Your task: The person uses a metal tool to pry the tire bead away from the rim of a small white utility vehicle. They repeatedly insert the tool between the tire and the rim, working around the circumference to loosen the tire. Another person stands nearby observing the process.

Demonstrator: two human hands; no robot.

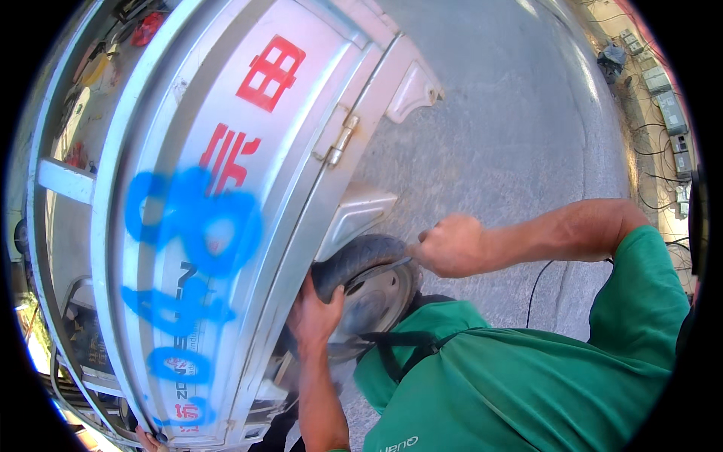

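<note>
Here, right hand (453, 245) clenched around thin grey metal lever (385, 267), laid against black rubber tyre (352, 258), left hand (317, 310) grasping tyre beside silver metal panel (275, 177).

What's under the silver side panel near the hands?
A wheel and pale brackets show past the panel; the left hand touches the tyre. The panel hides anything deeper underneath.
</note>
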